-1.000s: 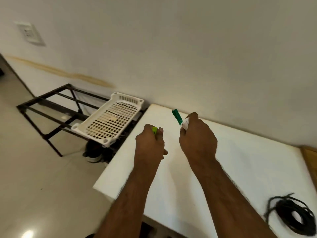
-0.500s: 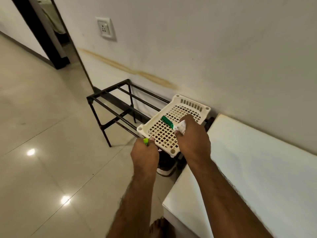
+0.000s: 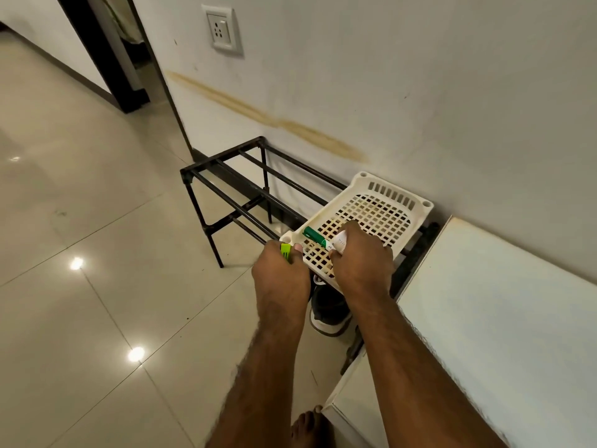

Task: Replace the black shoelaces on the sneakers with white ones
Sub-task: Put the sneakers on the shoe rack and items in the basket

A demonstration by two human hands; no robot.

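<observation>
**Hands over the basket, sneaker below**

Pale floor tiles (image 3: 97, 286) stretch out beside the left hand (image 3: 280, 275), which is clenched around a lime-green piece (image 3: 285, 250). Close by, the right hand (image 3: 360, 261) grips a green-capped marker (image 3: 318, 238) over the near edge of a white perforated basket (image 3: 384, 202) on a black rack (image 3: 226, 189). Directly beneath both hands sits a dark sneaker (image 3: 329, 312). A white table (image 3: 500, 318) lies beside the right forearm.
</observation>
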